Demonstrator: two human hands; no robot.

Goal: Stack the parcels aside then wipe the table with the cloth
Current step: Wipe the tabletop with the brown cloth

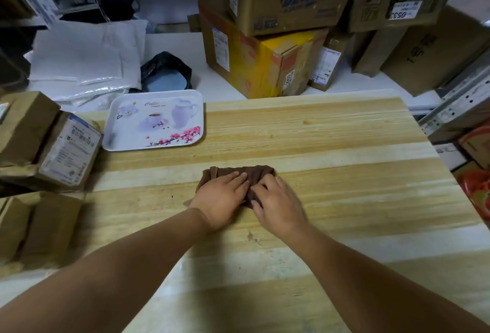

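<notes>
cloth (238, 173) mid-table (331, 134), bunched | my left hand (221, 197) flat, pressing it; right hand (278, 205) fingers curled, pinching its edge | parcels (47, 142) look stacked at left edge | wiping under way, most of the top left

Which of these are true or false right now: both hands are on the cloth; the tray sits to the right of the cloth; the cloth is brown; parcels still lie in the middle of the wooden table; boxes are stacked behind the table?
1. Both hands are on the cloth. True: the left hand lies flat on the cloth and the right hand rests on it too, fingers bent.
2. The tray sits to the right of the cloth. False: the tray is at the far left of the wooden table.
3. The cloth is brown. True.
4. Parcels lie in the middle of the table. False: the parcels are at its left edge.
5. Boxes are stacked behind the table. True: cardboard boxes are piled there.
</notes>
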